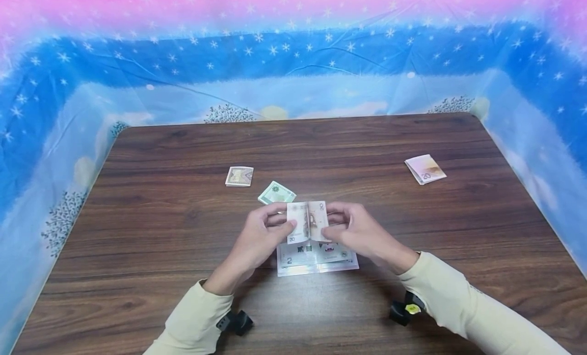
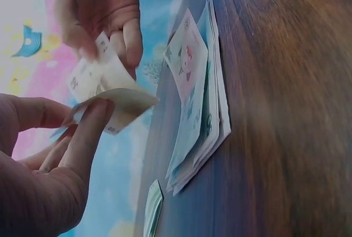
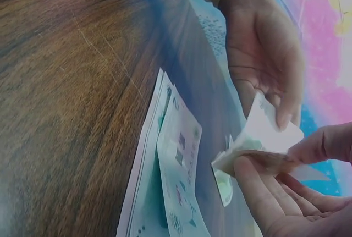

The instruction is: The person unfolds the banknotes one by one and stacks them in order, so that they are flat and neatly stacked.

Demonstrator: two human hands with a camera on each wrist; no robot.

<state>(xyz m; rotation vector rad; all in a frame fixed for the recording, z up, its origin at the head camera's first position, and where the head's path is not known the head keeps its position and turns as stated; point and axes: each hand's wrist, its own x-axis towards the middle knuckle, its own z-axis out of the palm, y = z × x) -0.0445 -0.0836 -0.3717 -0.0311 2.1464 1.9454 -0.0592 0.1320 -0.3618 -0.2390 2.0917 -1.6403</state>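
Between both hands, a brownish 20 banknote (image 1: 306,222) is held above the table, with a crease down its middle. My left hand (image 1: 262,234) pinches its left side between thumb and fingers. The opposite side is pinched by my right hand (image 1: 356,231). In the left wrist view the held note (image 2: 118,102) looks bent along the crease. Below it lies a stack of flat banknotes (image 1: 316,269), the top one marked 2 and slightly bowed in the right wrist view (image 3: 179,160). The held note hides the stack's far part.
Just beyond the hands lies a green folded banknote (image 1: 276,192). A brown folded banknote (image 1: 239,176) sits further left, and a folded 20 note (image 1: 425,169) lies at the far right. Snowflake-printed cloth (image 1: 293,54) stands behind the wooden table (image 1: 137,217).
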